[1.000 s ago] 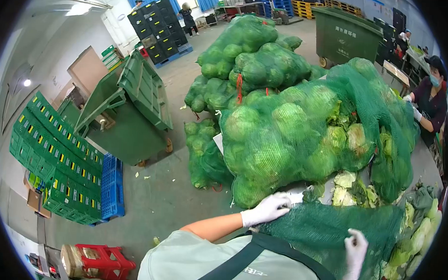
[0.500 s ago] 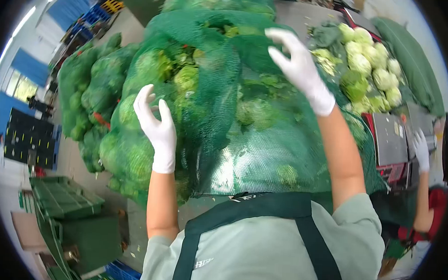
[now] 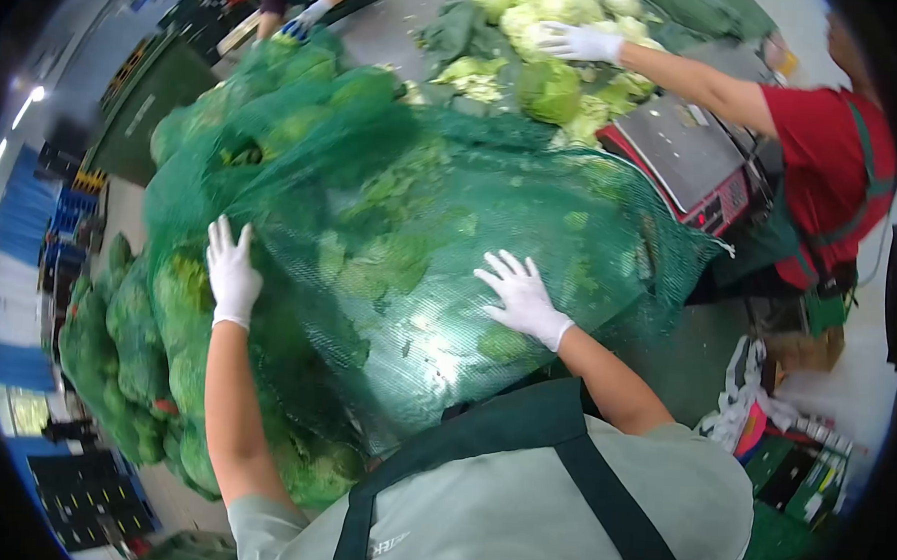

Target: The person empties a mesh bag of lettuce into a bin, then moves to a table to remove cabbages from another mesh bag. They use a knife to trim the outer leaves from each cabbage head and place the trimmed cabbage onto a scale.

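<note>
A large green mesh bag (image 3: 448,280) lies spread in front of me, with loose leaves and a cabbage (image 3: 504,342) showing through it. My left hand (image 3: 233,279), in a white glove, is at the bag's left side with its fingers spread. Near it, cabbages (image 3: 183,288) show through green netting. My right hand (image 3: 525,301), also white-gloved, is over the flat part of the mesh, palm down and fingers apart. Neither hand holds anything that I can see; whether each presses on the mesh is hard to tell.
At the right, a person in red (image 3: 825,146) reaches a gloved hand (image 3: 582,44) to a pile of trimmed cabbages (image 3: 552,89). A scale (image 3: 684,155) stands between us. Another person's gloved hand (image 3: 308,19) is at the far side. Filled net bags (image 3: 115,356) are stacked left.
My view has turned to the right. Both hands have come down from above the bag towards the mesh, fingers now spread. The person in red is more fully in view, reaching to the cabbages.
</note>
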Available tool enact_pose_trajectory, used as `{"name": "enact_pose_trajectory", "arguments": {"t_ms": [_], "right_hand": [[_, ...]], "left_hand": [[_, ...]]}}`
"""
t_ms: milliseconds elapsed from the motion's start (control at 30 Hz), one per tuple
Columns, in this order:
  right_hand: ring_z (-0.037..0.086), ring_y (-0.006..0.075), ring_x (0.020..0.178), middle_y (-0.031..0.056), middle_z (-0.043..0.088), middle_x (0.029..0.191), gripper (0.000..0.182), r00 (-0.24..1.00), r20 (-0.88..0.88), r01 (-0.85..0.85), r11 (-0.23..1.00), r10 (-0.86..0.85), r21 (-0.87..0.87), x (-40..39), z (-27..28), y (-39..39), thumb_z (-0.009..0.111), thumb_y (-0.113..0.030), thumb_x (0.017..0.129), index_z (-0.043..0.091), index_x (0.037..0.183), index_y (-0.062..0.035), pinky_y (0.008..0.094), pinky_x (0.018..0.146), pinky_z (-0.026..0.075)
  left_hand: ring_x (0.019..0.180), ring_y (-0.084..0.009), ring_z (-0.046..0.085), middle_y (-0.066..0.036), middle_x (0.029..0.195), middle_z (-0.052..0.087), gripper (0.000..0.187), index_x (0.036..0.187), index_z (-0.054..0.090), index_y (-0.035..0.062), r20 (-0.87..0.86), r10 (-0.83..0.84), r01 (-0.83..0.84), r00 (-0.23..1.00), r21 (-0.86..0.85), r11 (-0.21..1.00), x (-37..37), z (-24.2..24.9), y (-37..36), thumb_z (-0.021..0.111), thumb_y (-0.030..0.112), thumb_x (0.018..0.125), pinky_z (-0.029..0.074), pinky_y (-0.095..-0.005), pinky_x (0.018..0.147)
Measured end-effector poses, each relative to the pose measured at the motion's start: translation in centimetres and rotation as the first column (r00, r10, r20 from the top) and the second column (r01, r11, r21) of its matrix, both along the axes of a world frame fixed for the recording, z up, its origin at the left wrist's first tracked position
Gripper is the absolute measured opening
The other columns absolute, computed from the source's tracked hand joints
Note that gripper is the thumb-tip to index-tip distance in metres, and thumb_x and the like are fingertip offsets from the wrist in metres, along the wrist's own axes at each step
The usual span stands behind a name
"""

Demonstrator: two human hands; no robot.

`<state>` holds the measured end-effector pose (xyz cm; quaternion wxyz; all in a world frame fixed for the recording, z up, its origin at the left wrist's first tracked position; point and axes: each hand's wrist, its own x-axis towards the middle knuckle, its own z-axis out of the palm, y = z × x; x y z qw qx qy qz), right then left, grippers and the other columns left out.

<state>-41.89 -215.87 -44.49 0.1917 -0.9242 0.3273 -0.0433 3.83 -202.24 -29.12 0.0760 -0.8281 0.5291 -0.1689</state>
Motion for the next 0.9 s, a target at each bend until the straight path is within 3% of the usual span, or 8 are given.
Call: {"name": "enact_pose_trajectory", "arguments": {"t_ms": [167,333,433,567,667,733,800,900], "right_hand": [[0.034,0.0346,0.146,0.0113,0.040,0.156,0.058,0.996,-0.041,-0.077,0.989,0.083,0.124,0.1,1.6,-2.1,0.069,-0.036,0.086,0.055,0.140,-0.0174,0.0568,0.117,0.030],[0.067,0.0358,0.095,0.0186,0.066,0.111,0.046,0.793,0.551,0.203,0.966,-0.259,0.162,1.6,6.1,-13.2,0.065,-0.026,0.088,0.058,0.131,-0.0093,0.0466,0.083,0.055],[0.069,0.0385,0.092,0.0187,0.071,0.100,0.069,0.860,0.239,0.421,0.892,-0.450,0.164,3.4,8.3,-21.0,0.066,-0.025,0.088,0.036,0.148,-0.0110,0.0476,0.079,0.055],[0.070,0.0368,0.099,0.0187,0.073,0.101,0.039,0.862,0.072,0.472,0.847,-0.501,0.242,6.0,0.5,-28.2,0.063,-0.025,0.085,0.067,0.120,-0.0079,0.0470,0.081,0.056],[0.067,0.0400,0.096,0.0175,0.072,0.097,0.026,0.715,0.420,0.478,0.829,-0.559,0.288,7.8,2.5,-28.7,0.062,-0.030,0.086,0.072,0.101,-0.0106,0.0493,0.082,0.054],[0.069,0.0401,0.094,0.0219,0.071,0.100,0.039,0.578,0.669,0.305,0.885,-0.466,0.353,8.6,4.5,-31.2,0.067,-0.024,0.087,0.065,0.124,-0.0125,0.0476,0.085,0.054],[0.069,0.0352,0.090,0.0213,0.071,0.107,0.070,0.722,0.637,0.141,0.959,-0.271,0.247,6.5,9.8,-33.5,0.067,-0.022,0.087,0.041,0.152,-0.0171,0.0432,0.084,0.056],[0.069,0.0197,0.080,0.0129,0.072,0.093,0.064,0.735,0.647,0.040,0.966,-0.202,0.256,0.7,17.3,-34.8,0.063,-0.026,0.093,0.042,0.153,-0.0194,0.0344,0.075,0.057]], "left_hand": [[0.149,-0.0419,0.025,-0.021,0.161,0.028,0.069,0.141,0.055,0.0123,0.027,-0.013,0.015,1.000,-0.085,0.996,2.6,-1.4,-4.6,0.062,0.001,0.073,0.032,-0.0518,0.116],[0.123,-0.0359,0.054,-0.018,0.132,0.056,0.041,0.123,0.061,0.0091,0.046,0.117,-0.123,0.992,0.176,0.977,-0.6,-0.7,-7.6,0.063,0.018,0.084,0.048,-0.0513,0.097],[0.093,-0.0329,0.065,-0.012,0.098,0.063,0.024,0.103,0.062,0.0076,0.046,-0.020,0.015,0.999,0.104,0.994,-4.3,-0.5,-8.6,0.064,0.025,0.087,0.054,-0.0481,0.075],[0.098,-0.0352,0.063,-0.015,0.106,0.064,0.030,0.113,0.062,0.0058,-0.246,-0.226,0.217,0.942,-0.063,0.974,-10.8,-1.7,-10.5,0.065,0.021,0.087,0.053,-0.0468,0.080],[0.114,-0.0351,0.059,-0.017,0.124,0.060,0.043,0.125,0.059,0.0058,-0.366,-0.387,0.399,0.846,-0.045,0.916,-15.4,-3.5,-12.3,0.069,0.016,0.084,0.049,-0.0455,0.093],[0.129,-0.0355,0.051,-0.017,0.138,0.054,0.055,0.134,0.055,0.0058,-0.429,-0.416,0.465,0.802,0.012,0.885,-18.5,-4.5,-13.8,0.072,0.013,0.083,0.043,-0.0465,0.105],[0.134,-0.0388,0.046,-0.021,0.142,0.050,0.059,0.139,0.051,0.0052,-0.474,-0.490,0.546,0.731,-0.023,0.837,-21.3,-5.1,-16.1,0.072,0.013,0.084,0.039,-0.0498,0.110],[0.135,-0.0413,0.043,-0.024,0.143,0.048,0.063,0.142,0.047,0.0045,-0.472,-0.556,0.612,0.684,-0.043,0.790,-23.9,-6.8,-19.2,0.071,0.013,0.085,0.038,-0.0516,0.110]]}}
